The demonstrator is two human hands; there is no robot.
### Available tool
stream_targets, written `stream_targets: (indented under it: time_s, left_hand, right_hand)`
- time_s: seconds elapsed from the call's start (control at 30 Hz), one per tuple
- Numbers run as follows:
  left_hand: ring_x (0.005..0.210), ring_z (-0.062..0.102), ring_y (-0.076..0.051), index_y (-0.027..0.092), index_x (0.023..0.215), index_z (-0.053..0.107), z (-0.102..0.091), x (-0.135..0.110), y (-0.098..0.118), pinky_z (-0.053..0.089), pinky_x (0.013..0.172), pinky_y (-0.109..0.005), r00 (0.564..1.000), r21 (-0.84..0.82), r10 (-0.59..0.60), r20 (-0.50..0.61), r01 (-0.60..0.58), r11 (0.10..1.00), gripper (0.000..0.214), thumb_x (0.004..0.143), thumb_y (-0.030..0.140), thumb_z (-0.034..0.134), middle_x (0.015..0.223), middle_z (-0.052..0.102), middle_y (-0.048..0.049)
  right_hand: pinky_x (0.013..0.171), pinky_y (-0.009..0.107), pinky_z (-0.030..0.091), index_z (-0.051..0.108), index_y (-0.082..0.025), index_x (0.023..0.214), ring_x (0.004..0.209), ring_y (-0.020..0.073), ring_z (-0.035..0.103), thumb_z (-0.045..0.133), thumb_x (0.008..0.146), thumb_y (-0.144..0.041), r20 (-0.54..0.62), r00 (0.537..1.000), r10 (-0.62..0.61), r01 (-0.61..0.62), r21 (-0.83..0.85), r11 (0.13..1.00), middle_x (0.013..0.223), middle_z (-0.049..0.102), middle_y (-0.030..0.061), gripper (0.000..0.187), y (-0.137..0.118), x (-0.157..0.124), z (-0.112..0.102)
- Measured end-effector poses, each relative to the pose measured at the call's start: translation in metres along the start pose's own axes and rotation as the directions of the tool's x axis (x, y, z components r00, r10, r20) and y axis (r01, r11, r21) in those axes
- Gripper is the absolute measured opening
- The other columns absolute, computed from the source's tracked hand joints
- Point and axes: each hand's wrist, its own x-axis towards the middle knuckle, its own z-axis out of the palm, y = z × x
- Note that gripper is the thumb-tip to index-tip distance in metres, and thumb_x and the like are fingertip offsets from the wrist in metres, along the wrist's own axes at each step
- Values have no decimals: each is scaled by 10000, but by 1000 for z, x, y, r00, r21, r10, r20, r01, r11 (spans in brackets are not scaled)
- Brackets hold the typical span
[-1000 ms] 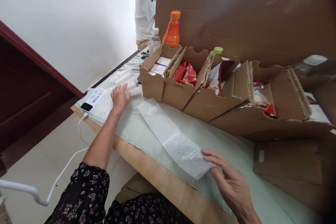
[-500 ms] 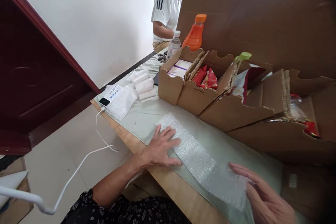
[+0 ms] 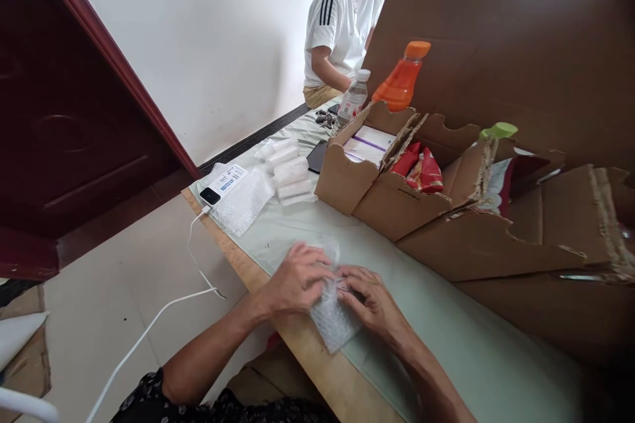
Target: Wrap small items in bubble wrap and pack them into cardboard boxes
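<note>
A clear strip of bubble wrap (image 3: pixel 335 327) lies doubled over near the table's front edge, one end reaching slightly over the wooden rim. My left hand (image 3: pixel 302 277) presses on its left side, fingers bent across the upper part and the thumb close to the middle. From the right, my right hand (image 3: pixel 370 297) holds the folded-over part with curled fingers, its fingertips nearly meeting those of the left. Whatever lies under the fingers or inside the fold is hidden.
Rolled white bundles (image 3: pixel 290 175), a flat bubble wrap piece (image 3: pixel 245 205) and a white device (image 3: pixel 223 182) with a cable lie left. Cardboard bins (image 3: pixel 421 211) of packets line the back. An orange bottle (image 3: pixel 399 82) and a water bottle (image 3: pixel 353 102) stand behind; a person (image 3: pixel 335 39) sits beyond.
My right hand has come leftward, bringing the far end of the bubble wrap over toward my left hand. The long strip is now folded shorter. The view has shifted slightly.
</note>
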Motion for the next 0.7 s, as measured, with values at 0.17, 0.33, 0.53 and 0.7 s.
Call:
stream_targets:
  time_s: [0.17, 0.33, 0.53, 0.7]
  left_hand:
    - [1320, 575, -327, 199, 1179, 717, -75, 29, -59, 377, 1205, -546, 816, 123, -325, -479, 428, 895, 442, 775, 122, 553, 1296, 697, -121]
    - [1456, 418, -416, 192, 1196, 704, -97, 73, -102, 271, 1233, -625, 738, 65, -391, -550, 505, 861, 433, 764, 230, 693, 1392, 625, -166]
    - [1326, 560, -342, 214, 834, 712, -82, 111, -115, 388, 1180, -507, 721, -193, -424, -548, 384, 903, 130, 707, 219, 740, 1200, 725, -111]
    - [888, 693, -197, 200, 879, 658, -97, 117, -126, 564, 865, -345, 626, -508, -504, -595, 193, 840, 224, 842, 416, 613, 871, 730, -24]
  right_hand:
    - [856, 427, 560, 700, -241, 835, 1014, 265, 732, 575, 994, -350, -104, 994, -22, 21, -11, 1000, 1033, 783, 77, 229, -6, -6, 4]
    - [824, 394, 570, 713, -254, 876, 1021, 251, 732, 582, 1001, -308, -151, 987, -53, 50, -23, 998, 1067, 778, 73, 189, -17, -13, -1]
    - [851, 382, 588, 713, -253, 865, 1028, 239, 731, 584, 1000, -300, -132, 991, 3, -2, 5, 1000, 1086, 774, 76, 193, -28, -12, -4]
    - [844, 374, 593, 715, -263, 857, 1012, 233, 737, 600, 989, -297, -164, 986, 31, -29, 17, 999, 1068, 781, 52, 179, -24, -20, -5]
